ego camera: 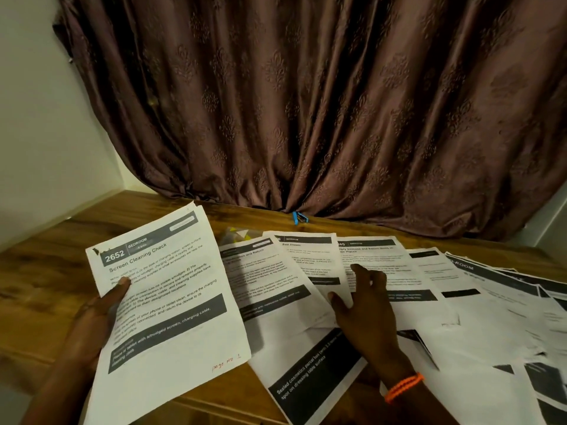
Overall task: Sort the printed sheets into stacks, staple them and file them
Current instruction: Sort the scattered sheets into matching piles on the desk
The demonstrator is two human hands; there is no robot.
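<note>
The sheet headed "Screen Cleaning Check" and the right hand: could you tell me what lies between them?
In the head view, overlapping printed sheets lie on the table between the held sheet and the right hand.

Matt printed paper sheets (380, 271), glossy grained wooden table (46, 271), sheeny embossed cloth curtain (306, 102).

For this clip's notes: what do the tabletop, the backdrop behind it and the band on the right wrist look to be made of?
Tabletop: wood or wood-look laminate, brown streaky grain, slight sheen; which one cannot be told.
Curtain: woven fabric, brownish-purple, satin-like sheen, raised floral pattern, hanging in folds.
Wristband: orange, ribbed or beaded strands, probably thread or rubber; too blurred to settle.
</note>
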